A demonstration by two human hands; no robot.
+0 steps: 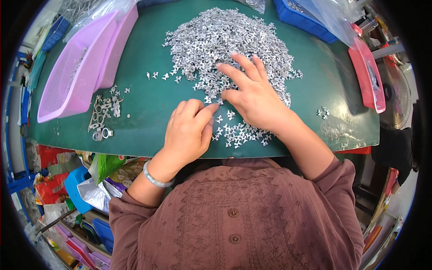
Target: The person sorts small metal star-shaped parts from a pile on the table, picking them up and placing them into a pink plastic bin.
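While the right hand (258, 96) reaches over the near side of a big heap of small silvery metal pieces (225, 38), its fingers fan well apart, fingertips over the pieces, the thumb pointing in toward the other hand. And across the gap we go to the left hand (186, 128) — fingers curled, index finger stretched toward the heap's near edge, thumb tucked just below it! Whether a piece sits between that finger and thumb, I cannot tell; they hide the spot. One loose piece (220, 101) shows right by the index fingertip, just off the right thumb.

Below the right palm, nearer the person, lies a smaller scatter of pieces (245, 135), close to the edge of the green table (148, 108). Out to the right, a little cluster of pieces (322, 112) keeps its own company, well apart from the heap, and a few strays (165, 76) lie just off the heap's left side.

Over on the left, a lilac basket (67, 96) leans alongside a second lilac basket (118, 51), with ring-shaped metal parts (106, 132) on the table nearby. Far right stands a pink-red basket (366, 76); beyond the heap, a blue tray (306, 22). A pale bangle (156, 177) circles the left wrist — brown sleeves (135, 220) on both arms.
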